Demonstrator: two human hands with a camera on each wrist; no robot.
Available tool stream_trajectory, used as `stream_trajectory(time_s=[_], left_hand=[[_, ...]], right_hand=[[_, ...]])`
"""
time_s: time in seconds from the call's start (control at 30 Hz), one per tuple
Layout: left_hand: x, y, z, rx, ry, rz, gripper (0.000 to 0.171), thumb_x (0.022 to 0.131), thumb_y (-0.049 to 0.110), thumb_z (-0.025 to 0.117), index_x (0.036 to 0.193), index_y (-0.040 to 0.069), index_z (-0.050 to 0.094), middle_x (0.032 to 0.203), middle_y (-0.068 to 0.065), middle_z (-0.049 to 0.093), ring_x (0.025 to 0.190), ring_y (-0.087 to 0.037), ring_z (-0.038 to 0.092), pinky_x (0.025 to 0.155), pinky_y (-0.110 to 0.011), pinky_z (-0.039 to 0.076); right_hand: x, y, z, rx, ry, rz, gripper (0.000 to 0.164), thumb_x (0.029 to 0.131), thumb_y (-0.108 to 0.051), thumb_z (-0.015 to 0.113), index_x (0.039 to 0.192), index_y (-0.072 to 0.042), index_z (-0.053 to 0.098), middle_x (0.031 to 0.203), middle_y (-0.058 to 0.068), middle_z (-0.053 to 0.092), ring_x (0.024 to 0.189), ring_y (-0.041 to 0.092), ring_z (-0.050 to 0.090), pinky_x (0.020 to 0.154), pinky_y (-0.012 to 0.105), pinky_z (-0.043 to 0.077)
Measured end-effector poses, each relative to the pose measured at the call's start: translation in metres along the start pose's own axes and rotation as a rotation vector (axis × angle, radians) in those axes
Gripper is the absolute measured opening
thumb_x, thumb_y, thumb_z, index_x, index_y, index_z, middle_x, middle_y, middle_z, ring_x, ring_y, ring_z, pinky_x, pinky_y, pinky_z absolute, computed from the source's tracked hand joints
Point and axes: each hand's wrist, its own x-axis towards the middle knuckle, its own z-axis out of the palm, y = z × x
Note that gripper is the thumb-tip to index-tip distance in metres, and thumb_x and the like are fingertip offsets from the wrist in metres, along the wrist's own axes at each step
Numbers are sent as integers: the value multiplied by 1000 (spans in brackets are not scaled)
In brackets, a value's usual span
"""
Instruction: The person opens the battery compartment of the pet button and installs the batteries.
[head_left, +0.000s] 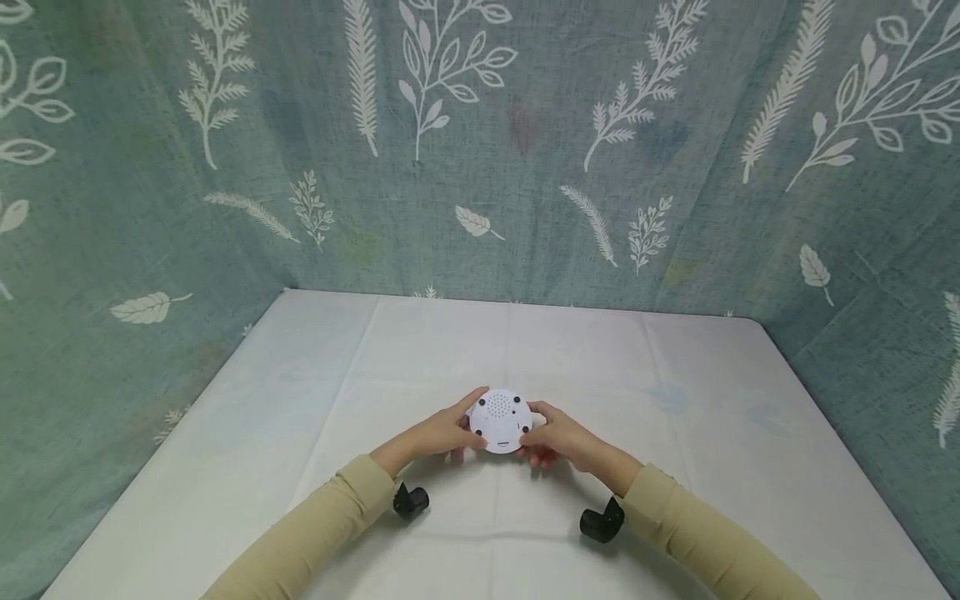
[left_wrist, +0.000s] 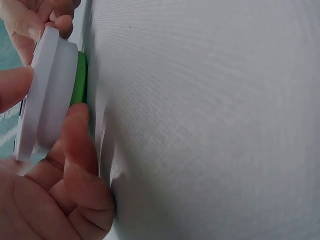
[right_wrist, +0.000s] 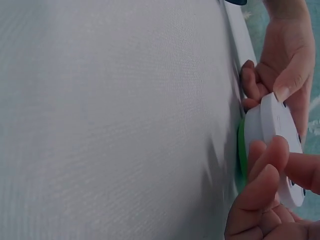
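Note:
A round white plastic device (head_left: 501, 427) is held between both hands, close over the white-covered table. Its upturned face has a cluster of small speaker holes, dark round feet near the rim and a small slot. Underneath, a green part (left_wrist: 79, 82) faces the tabletop in the wrist views. My left hand (head_left: 444, 431) grips the left edge, thumb and fingers around the rim. On the opposite edge, my right hand (head_left: 564, 437) pinches the rim, with its lower fingers curled beneath. In the right wrist view, the right fingers (right_wrist: 260, 195) partly cover the device's side.
A white cloth (head_left: 480, 350) with fold lines covers the table. Green leaf-patterned fabric (head_left: 480, 167) hangs behind and at both sides. A black wrist camera (head_left: 410, 503) juts out below the left sleeve, and another camera (head_left: 602, 523) below the right sleeve.

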Motion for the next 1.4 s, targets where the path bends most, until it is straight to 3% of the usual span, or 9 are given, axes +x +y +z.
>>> stream_trajectory(time_s=[0.17, 0.33, 0.53, 0.7, 0.87, 0.97, 1.17, 1.27, 1.4], left_hand=[[-1, -1, 0, -1, 4, 17, 84, 80, 25, 68, 146, 16, 17, 76, -5, 57, 54, -15, 52, 50, -25, 39], [-2, 0, 1, -14, 13, 56, 78, 80, 22, 68, 144, 18, 25, 73, -4, 57, 54, -15, 54, 48, -26, 40], [-5, 3, 2, 16, 55, 122, 75, 79, 18, 68, 143, 25, 29, 76, -4, 59, 56, -15, 57, 47, -27, 43], [-7, 7, 3, 92, 125, 214, 68, 83, 15, 66, 142, 25, 33, 87, -7, 64, 58, -14, 58, 48, -28, 44], [-9, 11, 3, 205, 208, 301, 63, 84, 11, 64, 140, 22, 38, 96, -12, 68, 75, -17, 62, 64, -31, 49], [-10, 12, 4, 206, 220, 332, 61, 86, 13, 64, 140, 20, 37, 108, -17, 65, 86, -22, 63, 73, -35, 50], [-11, 14, 7, 56, 148, 256, 68, 90, 39, 55, 146, 19, 23, 131, -22, 48, 106, -29, 59, 89, -43, 45], [-11, 16, 7, 13, 151, 212, 71, 92, 46, 47, 147, 10, 19, 136, -23, 42, 121, -31, 47, 99, -45, 36], [-10, 17, 7, 2, 171, 198, 72, 93, 46, 45, 145, 2, 20, 138, -23, 39, 127, -31, 40, 102, -44, 33]], right_hand=[[0, 2, -5, 16, -31, 2, 58, 89, -14, 57, 140, -9, 30, 78, 9, 67, 52, 13, 55, 50, 25, 44], [2, 6, -9, 93, -75, 2, 51, 97, -29, 42, 138, -4, 28, 82, 12, 66, 56, 14, 57, 53, 26, 47], [1, 6, -10, 208, -114, 65, 58, 98, -44, 28, 136, 0, 26, 86, 14, 64, 60, 13, 61, 57, 25, 50], [-1, 5, -12, 355, -167, 62, 66, 97, -50, 28, 138, 1, 21, 105, 24, 60, 79, 20, 66, 75, 35, 52], [-1, 4, -15, 424, -200, 33, 71, 95, -52, 34, 140, -1, 17, 119, 33, 50, 93, 25, 64, 86, 39, 48], [-1, 2, -16, 432, -194, 27, 74, 93, -53, 39, 141, -1, 16, 123, 35, 46, 99, 28, 62, 89, 39, 46], [-1, 2, -18, 418, -158, -20, 67, 93, -38, 48, 138, 3, 22, 131, 30, 42, 109, 32, 56, 91, 40, 44], [-1, 2, -18, 399, -133, -59, 60, 92, -28, 53, 133, 6, 26, 125, 22, 47, 106, 28, 58, 90, 38, 45], [-1, 3, -17, 357, -99, -92, 60, 88, -19, 59, 132, 6, 25, 122, 19, 48, 105, 23, 57, 92, 37, 44]])
